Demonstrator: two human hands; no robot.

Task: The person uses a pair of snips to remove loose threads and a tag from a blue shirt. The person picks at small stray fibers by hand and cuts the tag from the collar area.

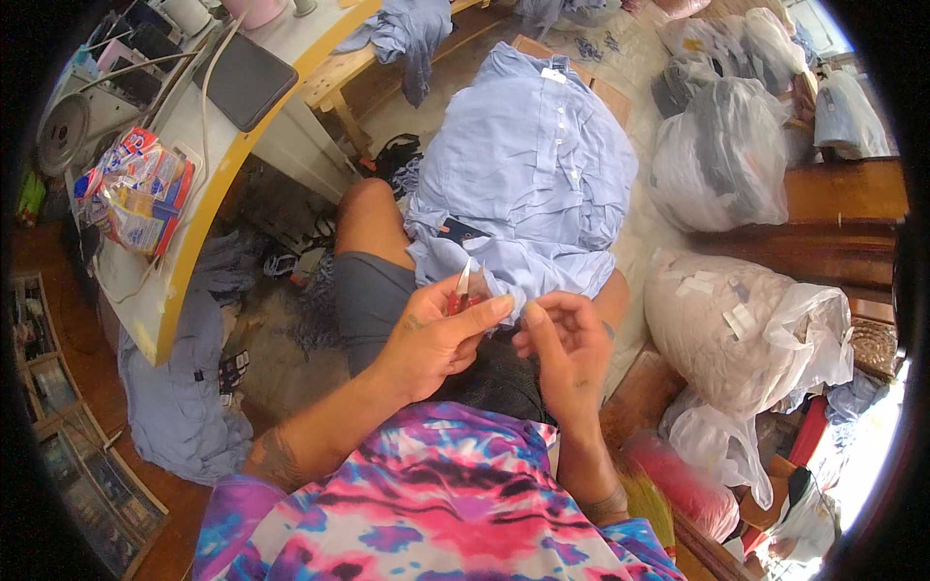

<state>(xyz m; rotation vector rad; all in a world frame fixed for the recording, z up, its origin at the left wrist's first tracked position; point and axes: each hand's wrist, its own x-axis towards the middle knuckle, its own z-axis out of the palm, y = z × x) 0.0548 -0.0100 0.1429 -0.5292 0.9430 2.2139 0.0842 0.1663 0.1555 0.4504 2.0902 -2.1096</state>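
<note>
A light blue button-front shirt (513, 145) lies spread over my lap, its small white buttons facing up. A white tag sits at its far end, and a dark label (463, 230) shows nearer me. In my left hand (433, 334) are small red-handled thread snips (463, 290), blades pointing away from me. The left thumb also presses on the near edge of the shirt. Close beside it, my right hand (567, 353) is closed, thumb and forefinger pinched at the same edge. Any thread between the fingertips is too small to make out.
At left stands a yellow-edged sewing table (223, 194) with a dark phone-like slab (245, 80) and a colourful plastic packet (136, 194). More blue cloth (179, 378) hangs below it. Stuffed plastic bags (722, 155) and a large bundle (727, 329) crowd the right side.
</note>
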